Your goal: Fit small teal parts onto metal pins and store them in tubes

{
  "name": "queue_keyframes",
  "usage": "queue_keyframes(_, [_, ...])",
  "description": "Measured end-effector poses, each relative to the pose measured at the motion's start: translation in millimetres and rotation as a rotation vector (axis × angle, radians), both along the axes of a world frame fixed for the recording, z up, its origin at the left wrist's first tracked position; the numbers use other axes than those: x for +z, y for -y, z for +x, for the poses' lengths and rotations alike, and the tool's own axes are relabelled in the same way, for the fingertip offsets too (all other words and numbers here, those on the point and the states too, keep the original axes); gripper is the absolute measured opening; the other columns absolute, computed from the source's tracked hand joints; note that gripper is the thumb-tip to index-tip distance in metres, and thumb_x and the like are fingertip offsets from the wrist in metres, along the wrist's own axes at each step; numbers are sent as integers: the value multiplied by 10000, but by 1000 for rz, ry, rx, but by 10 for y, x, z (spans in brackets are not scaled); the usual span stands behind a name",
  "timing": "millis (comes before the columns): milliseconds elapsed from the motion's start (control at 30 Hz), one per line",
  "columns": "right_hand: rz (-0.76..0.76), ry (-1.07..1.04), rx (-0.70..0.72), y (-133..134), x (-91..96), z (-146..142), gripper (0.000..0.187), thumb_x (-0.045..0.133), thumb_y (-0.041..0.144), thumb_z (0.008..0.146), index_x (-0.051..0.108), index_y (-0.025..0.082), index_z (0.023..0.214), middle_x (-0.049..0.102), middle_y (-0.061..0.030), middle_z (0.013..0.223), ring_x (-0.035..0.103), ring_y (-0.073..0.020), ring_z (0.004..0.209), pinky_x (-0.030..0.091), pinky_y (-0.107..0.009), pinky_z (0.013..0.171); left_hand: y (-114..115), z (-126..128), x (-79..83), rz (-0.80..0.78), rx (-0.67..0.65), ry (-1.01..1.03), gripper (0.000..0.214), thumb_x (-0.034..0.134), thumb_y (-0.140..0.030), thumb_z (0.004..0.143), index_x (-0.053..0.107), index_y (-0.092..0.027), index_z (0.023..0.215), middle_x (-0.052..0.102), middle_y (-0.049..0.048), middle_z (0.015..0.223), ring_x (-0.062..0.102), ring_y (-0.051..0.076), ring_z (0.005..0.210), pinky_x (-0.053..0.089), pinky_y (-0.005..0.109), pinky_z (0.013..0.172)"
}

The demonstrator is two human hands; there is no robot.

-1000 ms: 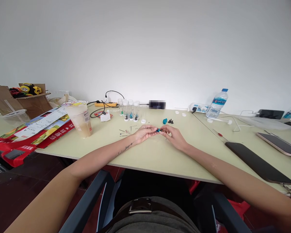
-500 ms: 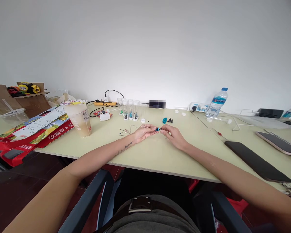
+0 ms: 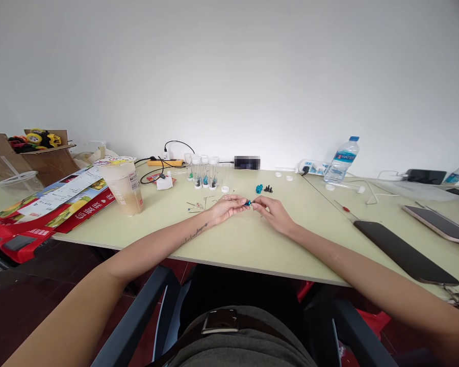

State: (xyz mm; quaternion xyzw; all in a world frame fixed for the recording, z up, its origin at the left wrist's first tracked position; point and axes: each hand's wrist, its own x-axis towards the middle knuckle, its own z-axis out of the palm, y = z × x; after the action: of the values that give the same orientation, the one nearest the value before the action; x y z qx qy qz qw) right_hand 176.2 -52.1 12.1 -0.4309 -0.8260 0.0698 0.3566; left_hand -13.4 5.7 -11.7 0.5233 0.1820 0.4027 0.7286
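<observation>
Between my two hands, just above the table, is a small blue part [image 3: 248, 203] with a dark end. My left hand [image 3: 229, 208] pinches it between thumb and fingertips. My right hand [image 3: 271, 212] is closed at the part's right side, its fingertips together there; a thin tip shows below those fingers, too small to name. Beyond the hands stand a cluster of small blue pieces [image 3: 259, 188] and a group of black screws [image 3: 268, 188]. To the left lie several thin pins or small tools [image 3: 196, 206]. Clear tubes [image 3: 205, 173] with small parts inside stand behind them.
A drink cup [image 3: 123, 188] stands at the left, by a red printed bag [image 3: 76, 211] and a cardboard box [image 3: 49, 163]. A water bottle [image 3: 342, 160] leans at the back right. A black phone [image 3: 405, 252] lies right of my forearm. White caps [image 3: 289, 178] lie near the wall.
Both hands stay almost in place around the small blue part, with only a slight shift of the right fingertips. The whole view has moved very slightly.
</observation>
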Motion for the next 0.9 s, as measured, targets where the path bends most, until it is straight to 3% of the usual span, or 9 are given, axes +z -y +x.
queue_keyframes(167, [49,-46,-8,-2,-18,-3,280,420,438,867,569,209,927,628,-45,862,561,-169,754,429,-294,683,-7,4,-2,-21,13,2,176,705,-178,684,649,-74,814,664,70,768,634,116,765,466,233,806])
queue_keyframes(367, [11,-13,13,-5,-18,10,288,394,424,882,573,203,835,620,-25,766,551,-157,689,417,-285,651,-1,2,-1,-3,0,-10,193,696,-175,693,647,-64,843,665,71,777,633,118,769,466,239,804])
queue_keyframes(533, [81,-43,8,-17,-33,9,217,449,387,862,557,217,944,626,-35,870,547,-158,701,418,-291,664,-4,5,3,-6,18,-27,192,693,-181,700,645,-64,845,667,78,771,628,108,748,463,240,801])
queue_keyframes(733, [0,-6,14,-20,-37,19,286,387,415,888,557,198,814,602,-24,736,534,-150,655,406,-276,621,6,-4,-4,-2,-4,-15,200,695,-176,696,644,-68,857,667,78,784,634,121,776,466,240,804])
queue_keyframes(900, [42,-38,17,-23,-40,14,220,442,387,869,559,209,924,620,-33,858,540,-151,699,416,-288,672,-12,-5,-18,3,-4,-24,201,694,-194,700,641,-66,845,668,81,770,629,101,738,469,209,762])
